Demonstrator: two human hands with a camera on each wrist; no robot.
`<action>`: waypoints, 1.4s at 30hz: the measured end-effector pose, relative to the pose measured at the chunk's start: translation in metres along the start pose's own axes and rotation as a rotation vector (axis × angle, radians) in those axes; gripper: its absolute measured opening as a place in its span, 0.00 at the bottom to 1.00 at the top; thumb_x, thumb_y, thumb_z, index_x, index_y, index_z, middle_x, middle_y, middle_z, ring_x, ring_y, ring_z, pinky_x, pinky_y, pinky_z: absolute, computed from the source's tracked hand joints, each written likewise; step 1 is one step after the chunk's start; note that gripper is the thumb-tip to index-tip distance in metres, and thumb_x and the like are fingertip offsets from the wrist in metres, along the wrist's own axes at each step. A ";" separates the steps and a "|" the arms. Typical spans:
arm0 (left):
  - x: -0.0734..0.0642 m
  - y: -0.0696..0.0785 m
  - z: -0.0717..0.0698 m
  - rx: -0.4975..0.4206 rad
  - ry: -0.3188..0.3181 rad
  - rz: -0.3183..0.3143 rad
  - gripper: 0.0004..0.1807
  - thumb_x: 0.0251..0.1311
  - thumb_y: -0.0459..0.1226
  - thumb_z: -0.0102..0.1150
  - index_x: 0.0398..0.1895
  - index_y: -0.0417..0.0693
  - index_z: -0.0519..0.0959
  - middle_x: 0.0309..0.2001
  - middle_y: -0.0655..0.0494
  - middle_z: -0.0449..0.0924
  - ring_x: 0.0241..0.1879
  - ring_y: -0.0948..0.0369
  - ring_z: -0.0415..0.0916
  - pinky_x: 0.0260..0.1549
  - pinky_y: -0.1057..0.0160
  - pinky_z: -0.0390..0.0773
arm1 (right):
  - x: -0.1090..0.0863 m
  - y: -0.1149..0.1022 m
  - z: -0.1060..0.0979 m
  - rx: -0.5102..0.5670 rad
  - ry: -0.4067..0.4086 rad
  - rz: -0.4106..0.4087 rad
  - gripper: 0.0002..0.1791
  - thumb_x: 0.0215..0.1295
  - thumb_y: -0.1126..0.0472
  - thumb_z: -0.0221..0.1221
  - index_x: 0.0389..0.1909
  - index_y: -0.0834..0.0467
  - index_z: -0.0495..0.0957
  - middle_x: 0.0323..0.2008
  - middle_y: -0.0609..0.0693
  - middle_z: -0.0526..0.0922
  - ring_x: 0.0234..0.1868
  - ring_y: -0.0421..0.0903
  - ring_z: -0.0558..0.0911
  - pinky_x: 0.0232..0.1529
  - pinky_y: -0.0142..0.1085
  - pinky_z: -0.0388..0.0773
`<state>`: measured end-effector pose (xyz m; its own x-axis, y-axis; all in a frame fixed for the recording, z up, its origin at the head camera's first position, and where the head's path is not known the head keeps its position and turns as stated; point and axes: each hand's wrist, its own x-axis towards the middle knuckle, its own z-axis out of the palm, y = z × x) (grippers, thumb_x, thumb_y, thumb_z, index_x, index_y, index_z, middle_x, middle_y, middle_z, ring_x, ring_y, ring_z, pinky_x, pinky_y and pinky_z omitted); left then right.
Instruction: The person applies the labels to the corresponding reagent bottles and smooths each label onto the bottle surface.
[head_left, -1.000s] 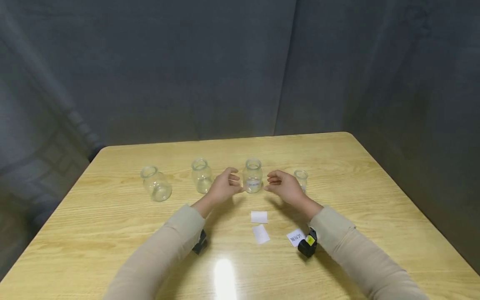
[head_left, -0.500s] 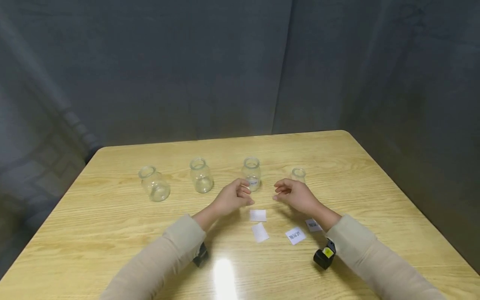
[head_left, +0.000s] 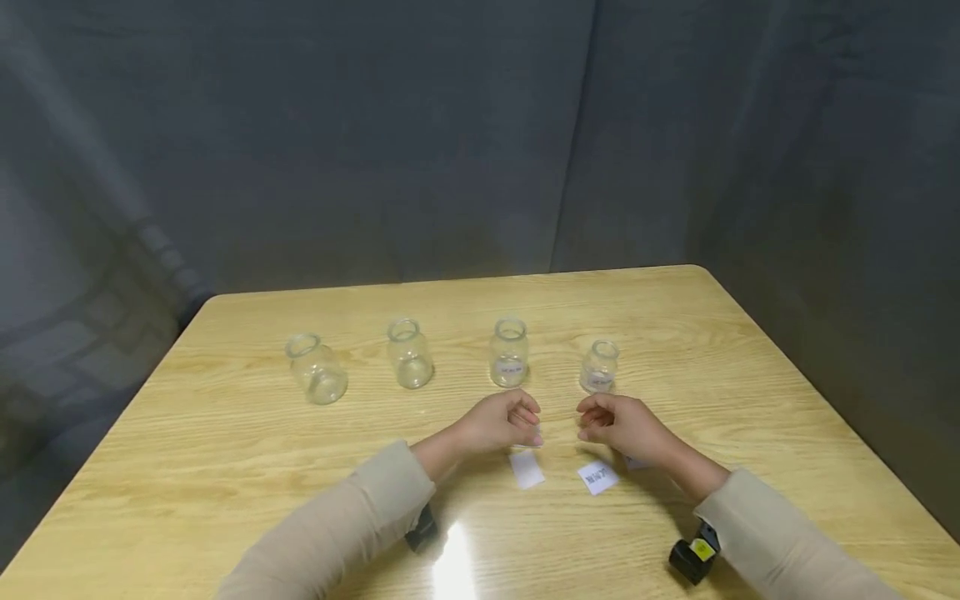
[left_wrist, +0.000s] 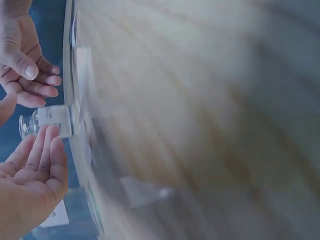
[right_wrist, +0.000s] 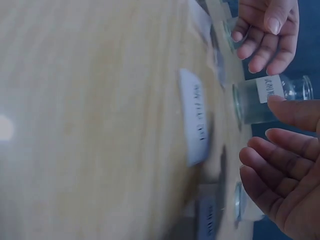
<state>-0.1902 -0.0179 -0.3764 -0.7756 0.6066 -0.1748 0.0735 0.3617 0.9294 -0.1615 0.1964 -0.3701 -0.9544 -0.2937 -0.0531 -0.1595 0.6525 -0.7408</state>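
Note:
In the head view my left hand (head_left: 498, 422) hovers above the near-middle table, fingers loosely bent and holding nothing. It partly hides a white paper slip, while a blank slip (head_left: 527, 470) lies just below it. My right hand (head_left: 618, 425) faces it across a gap, loosely curved around nothing, in front of a small glass jar (head_left: 599, 371) with a printed label. A second labelled jar (head_left: 509, 354) stands beyond the gap. Below the right hand lies a printed slip (head_left: 597, 477); another is mostly covered. The right wrist view shows my right fingers (right_wrist: 280, 175) parted from the labelled jar (right_wrist: 260, 100).
Two unlabelled glass jars stand to the left, one upright (head_left: 410, 358) and one (head_left: 317, 375) that appears to lean. A wooden table (head_left: 225, 467) carries everything. Grey curtains (head_left: 375, 150) hang behind it. Black wrist cameras, one at the right cuff (head_left: 693, 557), sit under the sleeves.
Both hands have drawn back toward the body from either side of the labelled middle jar, which stays standing. The smaller labelled jar at right has come fully into view.

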 end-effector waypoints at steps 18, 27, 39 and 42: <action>0.005 -0.002 0.026 0.057 -0.112 -0.007 0.14 0.43 0.31 0.63 0.35 0.41 0.72 0.32 0.57 0.74 0.32 0.65 0.72 0.33 0.71 0.71 | -0.021 0.012 -0.004 -0.071 -0.098 -0.013 0.20 0.43 0.68 0.63 0.41 0.66 0.73 0.35 0.51 0.76 0.36 0.46 0.74 0.37 0.39 0.72; 0.007 0.002 0.033 0.102 -0.110 -0.007 0.14 0.42 0.29 0.63 0.35 0.40 0.73 0.33 0.57 0.74 0.31 0.66 0.71 0.32 0.73 0.71 | -0.019 0.011 0.000 -0.272 -0.117 -0.131 0.17 0.35 0.70 0.66 0.32 0.62 0.75 0.26 0.45 0.71 0.28 0.40 0.69 0.29 0.32 0.68; 0.012 0.005 0.040 0.088 -0.104 -0.029 0.14 0.42 0.27 0.62 0.35 0.38 0.72 0.30 0.56 0.75 0.30 0.66 0.73 0.31 0.74 0.72 | -0.021 0.008 0.003 -0.379 -0.143 -0.186 0.11 0.39 0.70 0.64 0.21 0.56 0.71 0.23 0.42 0.67 0.26 0.38 0.66 0.25 0.31 0.66; 0.014 0.006 0.041 0.085 -0.114 -0.033 0.15 0.43 0.28 0.62 0.37 0.38 0.72 0.31 0.56 0.76 0.31 0.66 0.73 0.31 0.73 0.72 | -0.022 0.007 0.004 -0.363 -0.149 -0.162 0.12 0.40 0.71 0.63 0.21 0.56 0.70 0.22 0.42 0.65 0.24 0.38 0.64 0.23 0.30 0.63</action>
<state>-0.1747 0.0222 -0.3865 -0.7029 0.6677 -0.2452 0.1057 0.4389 0.8923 -0.1409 0.2047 -0.3763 -0.8672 -0.4928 -0.0715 -0.4082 0.7857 -0.4649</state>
